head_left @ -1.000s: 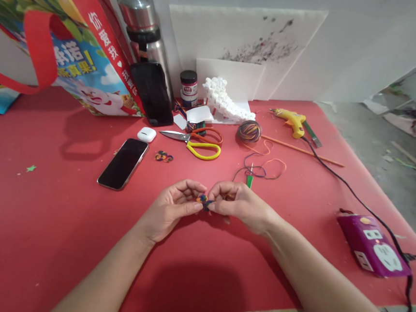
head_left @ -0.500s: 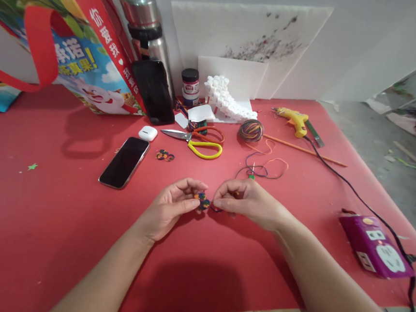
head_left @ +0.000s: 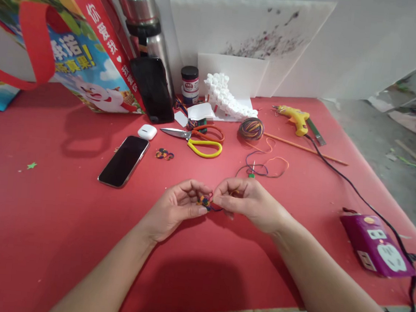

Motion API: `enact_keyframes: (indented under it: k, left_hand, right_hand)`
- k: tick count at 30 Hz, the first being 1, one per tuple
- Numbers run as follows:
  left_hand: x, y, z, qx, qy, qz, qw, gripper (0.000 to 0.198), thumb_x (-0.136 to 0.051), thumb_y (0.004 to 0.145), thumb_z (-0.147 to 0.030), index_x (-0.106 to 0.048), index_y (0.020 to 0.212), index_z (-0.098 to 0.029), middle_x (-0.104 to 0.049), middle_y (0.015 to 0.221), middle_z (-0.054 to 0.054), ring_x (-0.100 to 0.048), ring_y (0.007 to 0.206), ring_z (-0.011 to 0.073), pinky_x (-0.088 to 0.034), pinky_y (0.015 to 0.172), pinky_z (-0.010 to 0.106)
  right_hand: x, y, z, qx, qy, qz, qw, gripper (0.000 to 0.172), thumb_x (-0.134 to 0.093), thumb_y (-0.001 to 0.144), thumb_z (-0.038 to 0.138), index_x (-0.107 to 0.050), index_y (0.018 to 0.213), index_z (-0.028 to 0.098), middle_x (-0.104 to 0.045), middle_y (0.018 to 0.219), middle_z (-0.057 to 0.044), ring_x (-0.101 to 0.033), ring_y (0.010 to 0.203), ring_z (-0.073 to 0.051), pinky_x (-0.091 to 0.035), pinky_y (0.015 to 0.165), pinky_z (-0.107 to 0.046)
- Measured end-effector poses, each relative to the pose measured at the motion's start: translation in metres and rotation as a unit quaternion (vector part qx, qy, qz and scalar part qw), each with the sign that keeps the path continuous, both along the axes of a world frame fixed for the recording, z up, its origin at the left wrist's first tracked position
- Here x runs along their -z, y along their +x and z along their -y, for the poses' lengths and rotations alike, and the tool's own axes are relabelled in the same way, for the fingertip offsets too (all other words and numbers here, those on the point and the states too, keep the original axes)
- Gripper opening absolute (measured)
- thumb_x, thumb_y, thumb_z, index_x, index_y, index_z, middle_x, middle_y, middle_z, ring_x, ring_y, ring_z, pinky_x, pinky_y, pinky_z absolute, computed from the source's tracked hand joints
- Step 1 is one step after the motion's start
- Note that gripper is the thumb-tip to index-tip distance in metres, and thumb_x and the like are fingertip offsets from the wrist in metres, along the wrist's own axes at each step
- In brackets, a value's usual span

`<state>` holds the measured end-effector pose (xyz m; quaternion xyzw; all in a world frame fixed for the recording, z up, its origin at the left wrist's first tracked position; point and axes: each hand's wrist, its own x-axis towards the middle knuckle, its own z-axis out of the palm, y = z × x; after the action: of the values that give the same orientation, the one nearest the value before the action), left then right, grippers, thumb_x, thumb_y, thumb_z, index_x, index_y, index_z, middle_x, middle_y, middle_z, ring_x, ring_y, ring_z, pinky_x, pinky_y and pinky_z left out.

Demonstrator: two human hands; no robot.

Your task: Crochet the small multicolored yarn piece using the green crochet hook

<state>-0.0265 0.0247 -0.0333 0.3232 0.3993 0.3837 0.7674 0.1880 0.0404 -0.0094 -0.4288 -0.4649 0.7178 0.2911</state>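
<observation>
Closest in, the left hand (head_left: 179, 206) pinches a small knotted piece of many-coloured yarn (head_left: 204, 202) between thumb and fingers, just above the red table (head_left: 198, 262). Right beside it, the right hand (head_left: 249, 206) has its thumb and forefinger drawn together on a strand at the piece's right side; the exact grip is too small to make out. Off to the right sits a purple power strip (head_left: 378, 246). Past the hands, a phone (head_left: 123, 161) lies flat on the left, near another knotted piece (head_left: 165, 154). A green-handled tool (head_left: 252, 176) pokes out beyond the right hand, its tip among loose loops of yarn. Farther back are scissors (head_left: 204, 148) with one yellow and one orange handle, a ball of yarn (head_left: 251, 129), and a yellow glue gun (head_left: 295, 119). Behind them, a jar (head_left: 190, 85) and a steel bottle (head_left: 138, 4) stand near the wall.
</observation>
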Motion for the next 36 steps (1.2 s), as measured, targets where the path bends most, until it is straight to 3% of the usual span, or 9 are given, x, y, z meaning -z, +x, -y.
enact_keyframes:
  k: [6, 11, 14, 19, 22, 26, 31, 36]
  left_hand:
    - [-0.001, 0.0, -0.001, -0.009, -0.025, 0.064, 0.998, 0.024, -0.094, 0.074, -0.017, -0.083, 0.096, -0.021, -0.074, 0.091, 0.002, -0.068, 0.071, 0.0108, -0.058, 0.067, 0.023]
    - [-0.001, 0.002, -0.002, -0.033, -0.089, 0.11, 0.989, 0.036, -0.093, 0.065, -0.008, -0.085, 0.098, -0.019, -0.078, 0.106, 0.004, -0.074, 0.092, 0.0144, -0.062, 0.083, 0.022]
    - [-0.001, 0.006, 0.0, -0.012, -0.086, 0.101, 0.991, 0.045, -0.091, 0.062, -0.002, -0.083, 0.103, -0.019, -0.079, 0.103, 0.004, -0.074, 0.089, 0.0136, -0.06, 0.08, 0.02]
    - [0.001, 0.009, 0.005, 0.054, -0.05, 0.038, 0.997, 0.029, -0.091, 0.082, -0.03, -0.075, 0.103, -0.017, -0.077, 0.072, 0.005, -0.07, 0.06, 0.0146, -0.059, 0.061, 0.026]
    - [0.0, 0.01, 0.006, 0.068, -0.027, 0.022, 0.997, 0.032, -0.09, 0.083, -0.038, -0.076, 0.098, -0.013, -0.079, 0.075, 0.008, -0.069, 0.056, 0.0138, -0.058, 0.057, 0.024]
    - [-0.003, 0.011, 0.005, 0.062, -0.002, 0.014, 0.998, 0.036, -0.088, 0.084, -0.04, -0.075, 0.103, -0.012, -0.081, 0.091, 0.011, -0.072, 0.057, 0.0152, -0.059, 0.052, 0.025]
    - [-0.003, 0.011, 0.006, 0.065, 0.006, -0.013, 0.998, 0.039, -0.085, 0.086, -0.04, -0.068, 0.109, -0.014, -0.08, 0.078, 0.008, -0.071, 0.051, 0.0171, -0.056, 0.045, 0.024]
    - [-0.004, 0.012, 0.008, 0.059, 0.016, -0.048, 0.997, 0.035, -0.085, 0.085, -0.04, -0.067, 0.101, -0.014, -0.078, 0.072, 0.005, -0.069, 0.046, 0.0159, -0.053, 0.041, 0.022]
  right_hand:
    - [-0.003, 0.0, -0.001, 0.015, -0.01, 0.011, 1.0, 0.036, -0.091, 0.069, 0.047, -0.072, 0.074, 0.018, -0.063, 0.061, 0.002, -0.051, 0.053, -0.01, -0.042, 0.054, -0.026]
    - [-0.002, -0.003, -0.001, 0.039, -0.007, 0.008, 0.999, 0.035, -0.089, 0.07, 0.048, -0.072, 0.076, 0.017, -0.064, 0.065, 0.001, -0.052, 0.054, -0.01, -0.043, 0.054, -0.026]
    - [-0.001, -0.004, 0.0, 0.043, -0.006, 0.002, 0.999, 0.042, -0.09, 0.069, 0.054, -0.071, 0.074, 0.018, -0.067, 0.065, 0.0, -0.051, 0.053, -0.01, -0.043, 0.053, -0.026]
    - [-0.002, -0.005, 0.0, 0.056, 0.024, 0.033, 0.998, 0.042, -0.088, 0.072, 0.055, -0.072, 0.075, 0.017, -0.064, 0.06, 0.001, -0.045, 0.05, -0.009, -0.034, 0.049, -0.026]
    - [-0.004, -0.005, -0.001, 0.062, 0.032, 0.049, 0.996, 0.038, -0.087, 0.073, 0.052, -0.071, 0.076, 0.017, -0.065, 0.06, 0.0, -0.042, 0.049, -0.008, -0.028, 0.047, -0.025]
    - [-0.005, -0.004, -0.001, 0.054, 0.034, 0.057, 0.996, 0.037, -0.084, 0.075, 0.052, -0.07, 0.077, 0.018, -0.061, 0.055, 0.002, -0.04, 0.049, -0.009, -0.028, 0.046, -0.025]
    - [-0.003, -0.003, -0.002, 0.061, 0.04, 0.075, 0.995, 0.039, -0.085, 0.073, 0.053, -0.07, 0.077, 0.017, -0.052, 0.052, 0.006, -0.038, 0.048, -0.008, -0.028, 0.045, -0.024]
    - [-0.001, -0.003, -0.002, 0.052, 0.055, 0.083, 0.994, 0.033, -0.083, 0.075, 0.048, -0.071, 0.077, 0.017, -0.054, 0.056, 0.004, -0.039, 0.05, -0.009, -0.03, 0.046, -0.025]
